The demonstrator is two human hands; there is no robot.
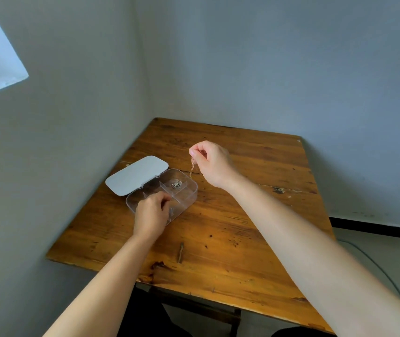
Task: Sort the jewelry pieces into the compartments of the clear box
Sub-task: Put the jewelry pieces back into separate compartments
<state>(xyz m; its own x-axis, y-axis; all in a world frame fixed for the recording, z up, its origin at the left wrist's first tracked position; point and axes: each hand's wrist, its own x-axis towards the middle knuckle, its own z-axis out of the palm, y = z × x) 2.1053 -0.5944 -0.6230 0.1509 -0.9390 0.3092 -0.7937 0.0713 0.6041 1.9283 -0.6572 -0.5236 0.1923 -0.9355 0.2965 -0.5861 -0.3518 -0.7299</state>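
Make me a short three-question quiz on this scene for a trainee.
1. True or false: the box lid is shut.
2. Which hand holds the gold chain? A) left B) right C) neither
3. Fill in: the left hand rests over the box's ____ end.

Key: 1 false, the lid lies open. 2 B, the right hand pinches it above the table, beside the box. 3 near; silver pieces lie in a far compartment.

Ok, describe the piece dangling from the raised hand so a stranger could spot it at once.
Start at the wooden table and find the clear box with its lid open near the left edge. Just right of the box, the right hand is raised, pinching a thin gold chain. Unlike the silvery pieces lying in the box, it hangs in the air.
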